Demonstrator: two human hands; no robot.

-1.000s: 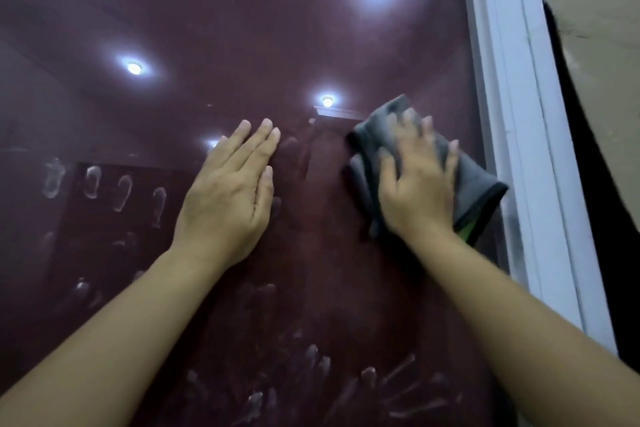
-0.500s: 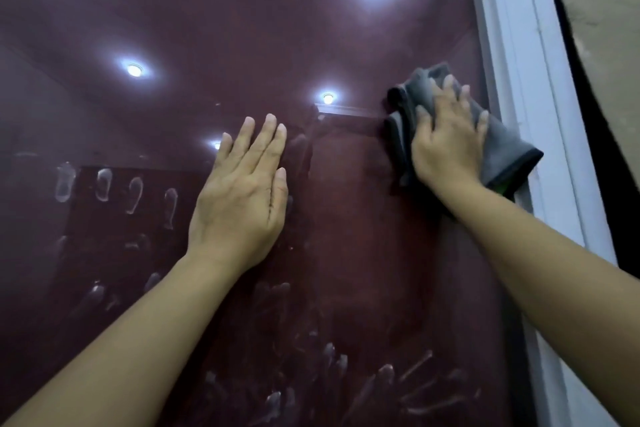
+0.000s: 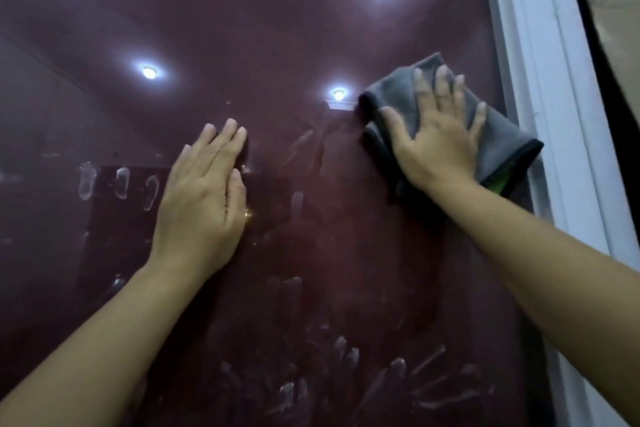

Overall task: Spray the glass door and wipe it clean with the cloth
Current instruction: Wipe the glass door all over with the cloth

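The dark glass door [image 3: 277, 28] fills the view and mirrors ceiling lights. My right hand [image 3: 438, 139] lies flat with spread fingers on a folded grey cloth [image 3: 498, 146], pressing it against the glass close to the right frame. The cloth has a dark hem and a green tag at its lower corner. My left hand [image 3: 202, 198] rests flat on the glass at the centre left, fingers together, holding nothing. Pale finger smudges [image 3: 121, 182] mark the glass left of it and along the bottom. No spray bottle is in view.
A white door frame [image 3: 550, 107] runs down the right side, with a beige wall [image 3: 613, 3] and a dark strip beyond it. Smeared streaks [image 3: 346, 378] cover the lower glass between my forearms.
My right hand slid the cloth up and right toward the frame, then back down and slightly left. My left hand stayed flat on the glass, its fingers now closer together.
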